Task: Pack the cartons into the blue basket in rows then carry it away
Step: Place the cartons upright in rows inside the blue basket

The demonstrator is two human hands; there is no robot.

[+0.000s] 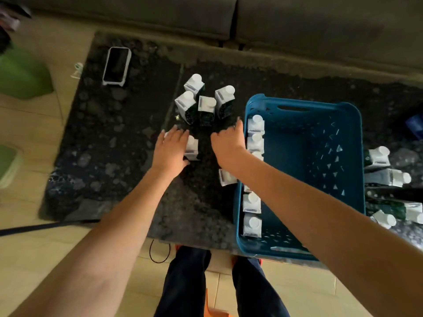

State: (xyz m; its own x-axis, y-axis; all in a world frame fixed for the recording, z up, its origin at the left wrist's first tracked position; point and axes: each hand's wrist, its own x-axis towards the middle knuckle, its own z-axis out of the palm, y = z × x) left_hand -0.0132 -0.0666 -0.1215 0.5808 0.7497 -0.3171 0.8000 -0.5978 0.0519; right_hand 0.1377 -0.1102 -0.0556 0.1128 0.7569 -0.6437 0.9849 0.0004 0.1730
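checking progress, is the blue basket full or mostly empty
Mostly empty: the blue basket holds a single row of upright cartons along its left wall; the rest of its floor is bare.

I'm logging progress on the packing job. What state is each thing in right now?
blue basket: on the table, mostly unfilled, one row of upright cartons along its left wall.
four cartons: upright, clustered on the table, unpacked.
carton: upright, under the left hand.
cartons right of the basket: some lying down.
left hand: on that carton.
right hand: holds nothing.
phone: flat, screen dark.
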